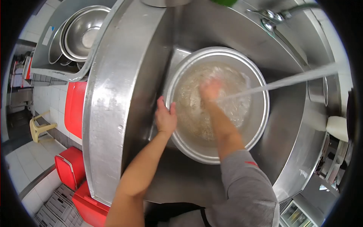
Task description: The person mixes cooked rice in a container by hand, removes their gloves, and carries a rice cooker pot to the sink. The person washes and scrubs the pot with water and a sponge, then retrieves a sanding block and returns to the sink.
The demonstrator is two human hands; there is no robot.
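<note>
A large round metal basin sits inside a deep stainless steel sink, with cloudy, churning water in it. My left hand grips the basin's left rim, its thumb toward the inside and its fingers along the outer edge. In the upper middle of the basin, my right hand is in the water, smeared by motion and splashing. Whether its fingers hold anything cannot be seen. From the right, a stream of water pours into the basin near my right wrist.
Metal tap fittings are at the sink's upper right. Left of the sink's broad metal edge, a grey tub holds stacked metal bowls. Red containers and a yellowish stool stand lower left.
</note>
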